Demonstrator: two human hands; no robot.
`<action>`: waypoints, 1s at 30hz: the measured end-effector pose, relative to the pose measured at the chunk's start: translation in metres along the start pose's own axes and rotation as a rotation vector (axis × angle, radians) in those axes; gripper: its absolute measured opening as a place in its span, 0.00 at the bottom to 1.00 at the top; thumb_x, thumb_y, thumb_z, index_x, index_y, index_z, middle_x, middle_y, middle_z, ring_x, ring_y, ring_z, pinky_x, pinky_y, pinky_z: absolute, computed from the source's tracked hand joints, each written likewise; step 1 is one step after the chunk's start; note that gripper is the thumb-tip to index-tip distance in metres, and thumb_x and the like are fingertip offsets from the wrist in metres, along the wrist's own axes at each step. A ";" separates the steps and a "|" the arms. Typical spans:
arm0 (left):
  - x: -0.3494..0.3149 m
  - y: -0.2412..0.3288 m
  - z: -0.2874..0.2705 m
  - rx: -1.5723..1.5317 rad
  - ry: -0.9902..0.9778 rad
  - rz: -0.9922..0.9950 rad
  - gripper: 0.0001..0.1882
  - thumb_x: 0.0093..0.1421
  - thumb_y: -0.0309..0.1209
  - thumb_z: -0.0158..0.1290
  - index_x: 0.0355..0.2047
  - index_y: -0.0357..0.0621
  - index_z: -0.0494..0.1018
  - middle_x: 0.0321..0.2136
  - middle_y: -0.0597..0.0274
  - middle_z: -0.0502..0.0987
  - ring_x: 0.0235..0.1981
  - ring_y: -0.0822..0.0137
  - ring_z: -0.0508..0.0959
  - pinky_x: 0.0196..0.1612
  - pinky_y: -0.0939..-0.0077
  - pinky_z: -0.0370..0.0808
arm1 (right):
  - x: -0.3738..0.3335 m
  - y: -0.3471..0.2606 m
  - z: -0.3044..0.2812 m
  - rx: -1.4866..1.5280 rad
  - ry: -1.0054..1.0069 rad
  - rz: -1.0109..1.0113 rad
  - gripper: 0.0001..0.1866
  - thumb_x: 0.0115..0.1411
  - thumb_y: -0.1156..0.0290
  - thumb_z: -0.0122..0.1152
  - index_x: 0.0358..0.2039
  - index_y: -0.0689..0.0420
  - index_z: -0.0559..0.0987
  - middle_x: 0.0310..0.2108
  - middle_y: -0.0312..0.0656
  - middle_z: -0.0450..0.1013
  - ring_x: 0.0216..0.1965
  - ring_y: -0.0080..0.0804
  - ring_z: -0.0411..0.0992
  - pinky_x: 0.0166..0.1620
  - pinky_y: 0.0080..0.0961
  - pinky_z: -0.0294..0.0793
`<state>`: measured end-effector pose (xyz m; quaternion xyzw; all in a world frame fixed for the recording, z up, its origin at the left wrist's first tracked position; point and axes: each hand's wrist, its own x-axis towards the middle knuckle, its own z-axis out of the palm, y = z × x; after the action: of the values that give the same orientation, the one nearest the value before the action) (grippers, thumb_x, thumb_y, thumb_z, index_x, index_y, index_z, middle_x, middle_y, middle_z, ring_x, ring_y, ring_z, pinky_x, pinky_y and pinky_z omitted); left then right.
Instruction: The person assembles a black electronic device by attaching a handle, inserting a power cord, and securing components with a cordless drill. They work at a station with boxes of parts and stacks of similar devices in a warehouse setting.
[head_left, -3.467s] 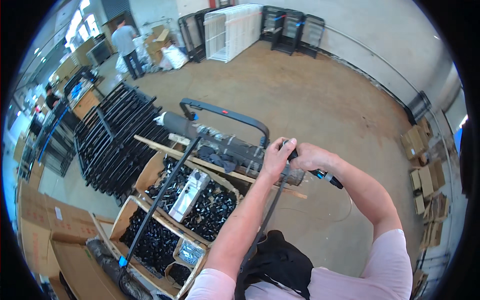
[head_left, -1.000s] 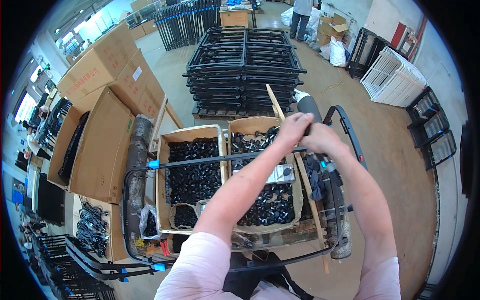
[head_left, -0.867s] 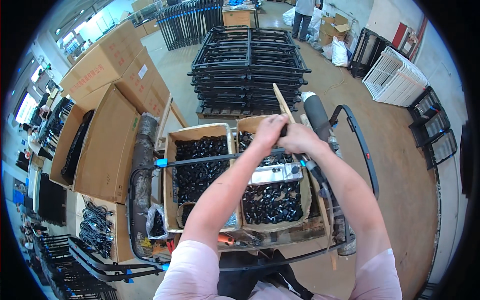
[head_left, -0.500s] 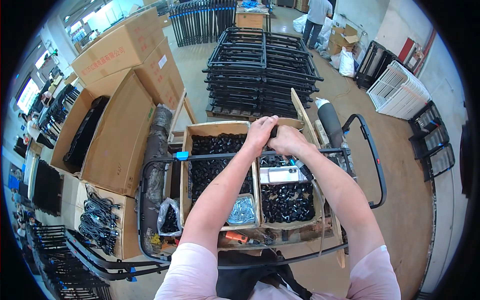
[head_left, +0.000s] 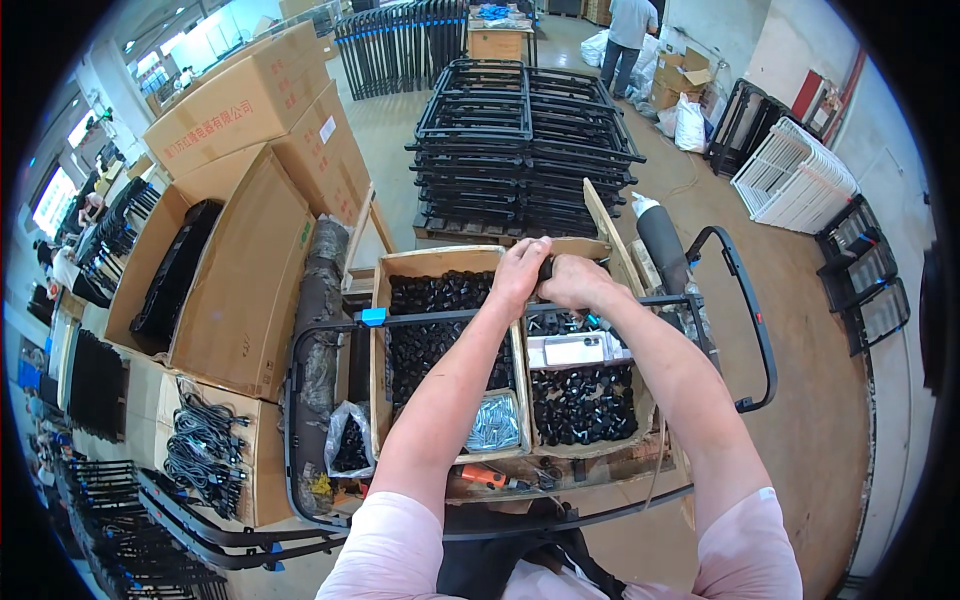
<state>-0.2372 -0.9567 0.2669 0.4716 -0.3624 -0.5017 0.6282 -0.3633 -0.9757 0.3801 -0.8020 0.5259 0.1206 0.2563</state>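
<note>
A black tubular metal frame (head_left: 430, 317) lies across wooden boxes in front of me, with a blue piece of tape (head_left: 373, 317) on its left part. Beyond its far bar my two hands meet. The fingers of my left hand (head_left: 519, 277) are closed round a small black part (head_left: 546, 268), only a bit of which shows. My right hand (head_left: 576, 281) is curled closed against the same spot, and what lies inside it is hidden. Under my right wrist, a tool with a light-blue section (head_left: 597, 322) is partly visible.
Black knob-like parts (head_left: 585, 405) fill wooden compartments, beside a tray of silver screws (head_left: 494, 424) and a white box (head_left: 578, 349). An orange-handled tool (head_left: 484, 477) lies near me. Stacked black frames (head_left: 520, 150) stand ahead, cartons (head_left: 235, 270) at left. A person (head_left: 628, 40) stands far off.
The view has shifted slightly, so the boxes and frame sit a little further right. Both my hands stay together at nearly the same place, still closed.
</note>
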 end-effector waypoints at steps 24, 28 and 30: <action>-0.006 -0.017 -0.004 -0.040 0.038 -0.050 0.19 0.73 0.47 0.56 0.40 0.41 0.80 0.36 0.65 0.80 0.40 0.72 0.75 0.46 0.72 0.73 | 0.036 0.014 0.025 0.194 -0.133 -0.001 0.16 0.55 0.62 0.62 0.28 0.64 0.87 0.27 0.50 0.85 0.32 0.40 0.85 0.44 0.36 0.82; -0.004 -0.016 -0.007 -0.069 0.010 -0.034 0.17 0.73 0.46 0.56 0.39 0.45 0.79 0.37 0.66 0.78 0.41 0.71 0.76 0.48 0.70 0.73 | 0.036 0.003 0.022 0.214 -0.108 -0.030 0.12 0.50 0.67 0.64 0.25 0.64 0.85 0.25 0.49 0.83 0.29 0.37 0.84 0.37 0.33 0.80; -0.003 -0.019 -0.014 -0.070 -0.006 -0.039 0.17 0.74 0.46 0.55 0.40 0.45 0.80 0.38 0.66 0.79 0.42 0.71 0.76 0.49 0.70 0.73 | 0.036 0.002 0.025 0.286 -0.099 -0.038 0.10 0.46 0.70 0.66 0.22 0.65 0.84 0.24 0.50 0.82 0.27 0.36 0.83 0.33 0.33 0.79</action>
<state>-0.2307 -0.9512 0.2451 0.4551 -0.3372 -0.5276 0.6332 -0.3484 -0.9914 0.3417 -0.7601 0.5092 0.0792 0.3959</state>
